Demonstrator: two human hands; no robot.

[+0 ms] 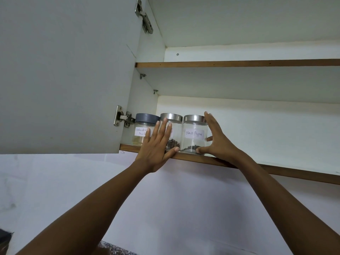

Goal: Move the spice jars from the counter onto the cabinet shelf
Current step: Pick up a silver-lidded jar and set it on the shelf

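The right grip [215, 142] is spread wide against the Black Pepper jar [194, 135]. Its thumb lies low along the front of the glass at the base. Its fingers [209, 120] run straight up the jar's right side to the steel lid. They press rather than wrap, so the hand is apart, not clamped. The left grip [156, 144] is flat and open too. Its straight fingers are laid across the front of the middle jar [175, 133] and overlap the label of the coriander powder jar [142, 126]. Its thumb reaches out along the front lip of the shelf.

All three jars stand upright in a row at the left end of the lower cabinet shelf [276, 172], close to its front edge. Each sits just beside the next. The coriander one, at far left, has a grey lid and pale powder. The middle one has a steel lid and dark contents, but its label is hidden behind the fingers. The pepper jar holds a thin dark layer at the bottom.

Above them runs an upper shelf [239, 63]. The cabinet door [64, 70] stands swung open to the left on a metal hinge [125, 117] just beside the coriander jar. Below the cabinet is a pale wall [165, 199]. A sliver of speckled worktop [114, 249] shows at the bottom.
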